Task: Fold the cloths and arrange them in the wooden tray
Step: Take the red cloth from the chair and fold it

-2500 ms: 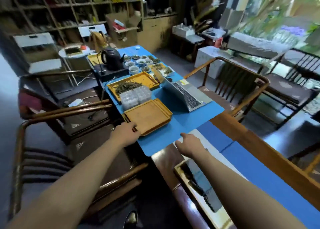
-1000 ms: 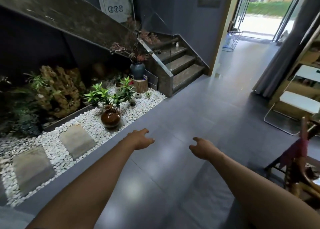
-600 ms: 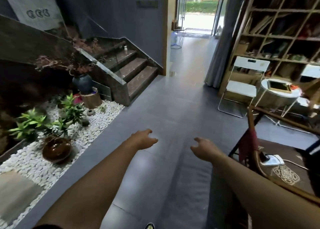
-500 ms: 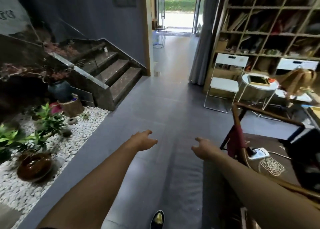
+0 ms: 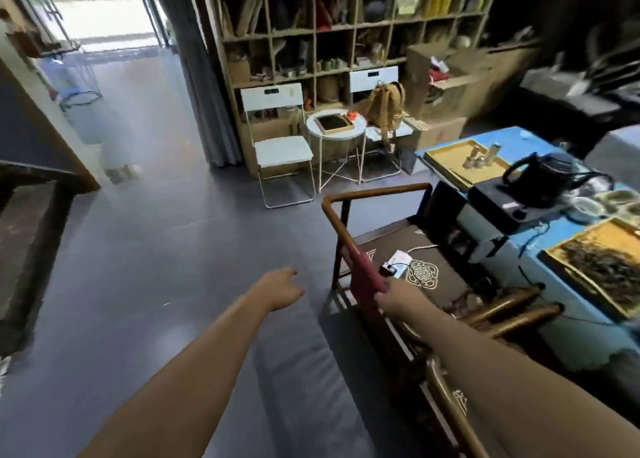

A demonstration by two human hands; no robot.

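A red cloth (image 5: 363, 279) hangs over the back rail of a dark wooden armchair (image 5: 377, 193) at centre right. My right hand (image 5: 398, 300) reaches its lower edge, fingers curled against the fabric; whether they grip it is unclear. To its left, my left hand (image 5: 280, 288) hovers above the grey floor, fingers apart and holding nothing. Two wooden trays lie on the blue table (image 5: 519, 250): one with small jars (image 5: 446, 161) and one with dark tea leaves (image 5: 561, 246).
A black kettle (image 5: 540, 180) stands on its base on the table. A power strip (image 5: 398, 262) with a cable lies on the chair seat. A white folding chair (image 5: 280, 148), a small round table (image 5: 334, 135) and a tall shelf (image 5: 346, 32) stand behind.
The view has swung right, from the stairs and pebble garden to the shelf, armchair and blue table. Both arms stay stretched forward; my right hand now meets the red cloth.
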